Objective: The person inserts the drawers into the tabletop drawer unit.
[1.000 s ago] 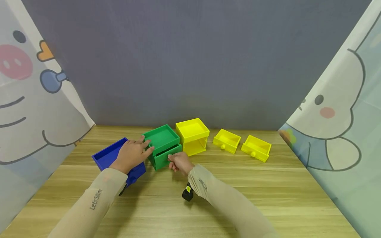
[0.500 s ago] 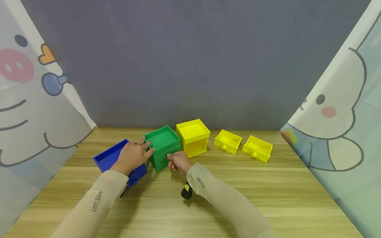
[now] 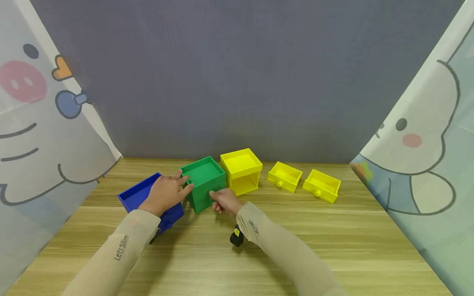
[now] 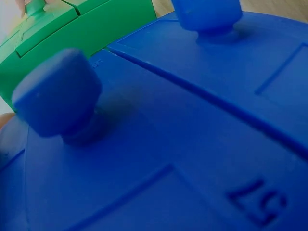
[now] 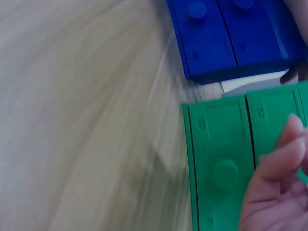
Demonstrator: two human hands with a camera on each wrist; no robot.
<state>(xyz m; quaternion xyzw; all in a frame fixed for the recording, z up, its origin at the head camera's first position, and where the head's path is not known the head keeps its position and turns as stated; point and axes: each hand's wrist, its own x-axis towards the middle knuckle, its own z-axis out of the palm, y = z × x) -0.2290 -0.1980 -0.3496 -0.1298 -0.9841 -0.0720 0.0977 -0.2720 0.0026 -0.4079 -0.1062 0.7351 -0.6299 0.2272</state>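
Since one second ago, the drawer that stood out from the green drawer cabinet (image 3: 203,183) now sits flush with the cabinet front; both hands remain at the same cabinet. Left hand (image 3: 166,193) lies flat, fingers (image 3: 184,180) straight, across the blue drawer cabinet (image 3: 142,196) with the fingertips touching the left top edge of the green cabinet. Right hand (image 3: 224,200) sits against the green cabinet's front; its fingers (image 5: 276,159) are curled close to the drawer faces, and the right wrist view shows them beside the round green knob (image 5: 225,172) without gripping it.

Position: the green cabinet stands near the far edge of the worktop (image 3: 333,242), left of centre, just beside the blue cabinet on its left and the yellow drawer cabinet (image 3: 241,169) on its right. Two loose yellow drawers (image 3: 284,176) (image 3: 321,185) lie farther right along the far edge. The left wrist view shows the blue cabinet's drawer fronts and a blue knob (image 4: 57,96) close up.
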